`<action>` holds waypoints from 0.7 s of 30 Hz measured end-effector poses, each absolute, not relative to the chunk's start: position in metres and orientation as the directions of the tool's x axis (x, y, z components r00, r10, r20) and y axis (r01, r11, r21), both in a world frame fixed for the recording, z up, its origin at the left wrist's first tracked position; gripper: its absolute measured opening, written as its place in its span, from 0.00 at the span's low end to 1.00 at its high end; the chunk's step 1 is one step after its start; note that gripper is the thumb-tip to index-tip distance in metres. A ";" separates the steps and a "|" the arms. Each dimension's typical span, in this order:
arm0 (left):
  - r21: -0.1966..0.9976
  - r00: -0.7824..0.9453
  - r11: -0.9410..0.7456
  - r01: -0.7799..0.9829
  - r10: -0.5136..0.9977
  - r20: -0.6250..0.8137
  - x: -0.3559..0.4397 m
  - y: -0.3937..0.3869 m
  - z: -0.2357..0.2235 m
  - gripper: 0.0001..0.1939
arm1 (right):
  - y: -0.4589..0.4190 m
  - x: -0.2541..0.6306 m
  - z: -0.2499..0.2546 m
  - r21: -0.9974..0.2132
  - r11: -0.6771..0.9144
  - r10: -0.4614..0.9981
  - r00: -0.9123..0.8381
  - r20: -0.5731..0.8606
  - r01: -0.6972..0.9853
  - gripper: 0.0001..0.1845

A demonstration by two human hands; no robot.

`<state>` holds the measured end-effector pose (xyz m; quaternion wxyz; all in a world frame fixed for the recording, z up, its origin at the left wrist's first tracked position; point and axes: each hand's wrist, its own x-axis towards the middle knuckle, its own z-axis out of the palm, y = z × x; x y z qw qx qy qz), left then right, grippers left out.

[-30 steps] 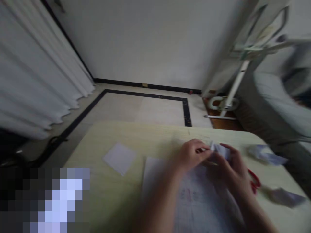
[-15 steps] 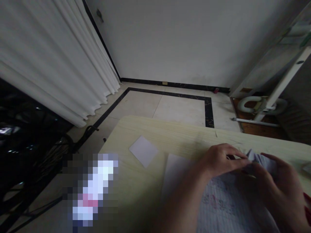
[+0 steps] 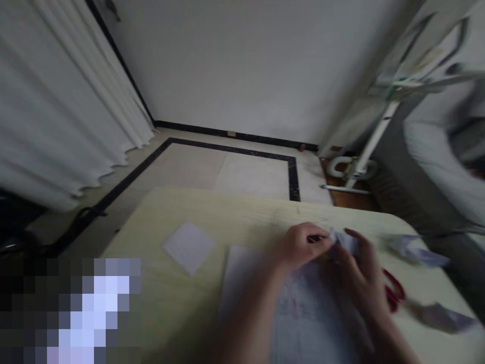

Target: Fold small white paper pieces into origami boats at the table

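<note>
Small pale folded paper (image 3: 344,240), held between hands (image 3: 303,247) (image 3: 364,275)

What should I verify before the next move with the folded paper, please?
1. Left hand pinching the folded paper at its edge: ok.
2. Right hand gripping the same paper: ok.
3. Paper square apart from both hands: ok.
4. Area beside the right hand free of objects: not ok, red handles lie close by.
5. Creases neat: cannot tell, blurred and partly hidden by fingers.
</note>
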<state>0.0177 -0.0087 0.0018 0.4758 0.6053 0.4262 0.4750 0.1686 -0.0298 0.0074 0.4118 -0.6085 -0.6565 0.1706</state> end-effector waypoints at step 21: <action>0.984 0.217 -0.163 0.067 0.965 0.145 0.014 -0.005 0.003 0.11 | -0.036 0.164 0.014 -0.880 0.103 0.978 0.114 0.175 0.463 0.24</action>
